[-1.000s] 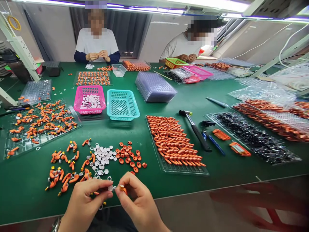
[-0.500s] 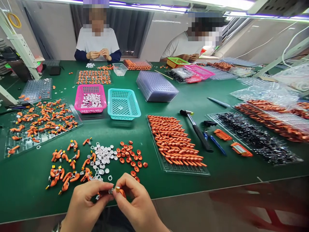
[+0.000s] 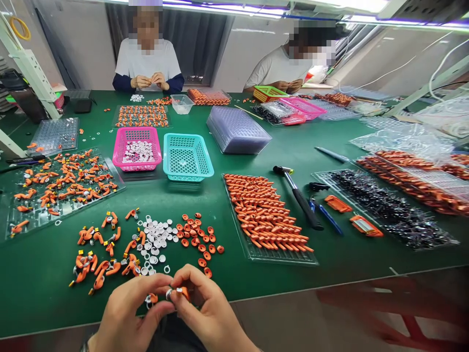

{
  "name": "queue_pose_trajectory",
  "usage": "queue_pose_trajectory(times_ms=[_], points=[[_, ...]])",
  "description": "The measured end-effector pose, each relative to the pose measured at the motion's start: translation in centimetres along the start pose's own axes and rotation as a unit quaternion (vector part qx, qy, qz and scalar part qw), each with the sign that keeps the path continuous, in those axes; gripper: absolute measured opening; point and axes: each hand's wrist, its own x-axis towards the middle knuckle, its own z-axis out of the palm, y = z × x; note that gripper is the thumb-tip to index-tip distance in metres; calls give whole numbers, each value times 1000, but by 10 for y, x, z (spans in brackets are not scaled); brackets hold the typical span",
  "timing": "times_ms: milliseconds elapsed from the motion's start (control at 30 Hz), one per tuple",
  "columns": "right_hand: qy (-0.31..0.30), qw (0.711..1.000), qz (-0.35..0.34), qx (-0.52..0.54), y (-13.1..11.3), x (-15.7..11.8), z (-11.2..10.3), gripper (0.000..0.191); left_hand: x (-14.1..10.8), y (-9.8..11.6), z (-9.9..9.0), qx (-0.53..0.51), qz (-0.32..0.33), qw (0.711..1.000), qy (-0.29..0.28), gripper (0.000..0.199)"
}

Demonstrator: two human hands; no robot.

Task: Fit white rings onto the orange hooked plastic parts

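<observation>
Near the table's front edge, my left hand point(image 3: 135, 308) pinches a small round silver part point(image 3: 169, 294) between thumb and forefinger. Right beside it, my right hand point(image 3: 205, 305) grips an orange earbud housing point(image 3: 184, 292) that has a small yellow-gold tab; fingers hide most of it. An orange piece with a pale ring point(image 3: 151, 299) shows in the gap of my left hand; whether it lies on the table I cannot tell. Just beyond are loose orange earbud pieces point(image 3: 98, 281), a heap of white discs and rings point(image 3: 158, 234), and orange cup-shaped caps point(image 3: 202, 248).
At left lies a clear tray point(image 3: 110, 190) of orange earbud pieces. Pink point(image 3: 119, 164) and turquoise point(image 3: 188, 173) baskets stand ahead. Rightward are a tray of orange stems point(image 3: 267, 215), a hammer point(image 3: 300, 200) and black wired parts point(image 3: 392, 210). Two people work across the table.
My fingertips have shifted slightly, and the silver part and the orange housing have turned a little. More of the orange piece by my left hand shows.
</observation>
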Motion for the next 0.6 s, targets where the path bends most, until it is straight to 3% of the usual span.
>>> queue_pose_trajectory(times_ms=[100, 300, 467, 600], points=[[-27, 996, 31, 77, 1, -3, 3, 26, -2, 3, 0, 30, 33, 999, 19, 11], [-32, 985, 45, 162, 2, -6, 10, 37, -2, 6, -1, 1, 50, 999, 17, 8], [-7, 997, -1, 82, 8, -9, 7, 30, -17, -1, -2, 28, 2, 1000, -12, 21], [0, 997, -78, 2, 14, -11, 2, 21, -23, -5, -1, -34, -68, 997, -32, 38]])
